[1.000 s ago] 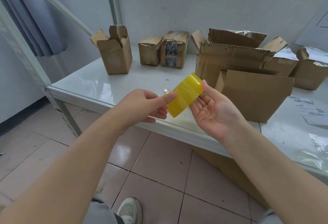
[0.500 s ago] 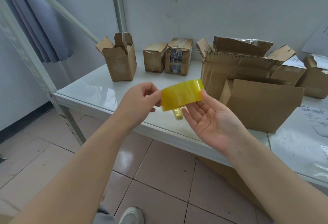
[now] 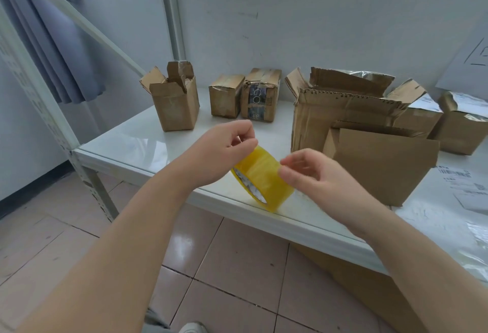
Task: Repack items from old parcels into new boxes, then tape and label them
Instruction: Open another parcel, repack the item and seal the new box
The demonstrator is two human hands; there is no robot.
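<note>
Soft daylight, glare on white table, blurred right hand, wide-angle bending

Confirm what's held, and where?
Tape roll: left hand pinches its upper rim; right hand fingertips touch the outer face, blurred.

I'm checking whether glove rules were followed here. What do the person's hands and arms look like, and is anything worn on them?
Both are bare: no gloves on the left hand or right hand, and no sleeves, watch, rings or bands visible on the forearms as far as the frame shows them.
</note>
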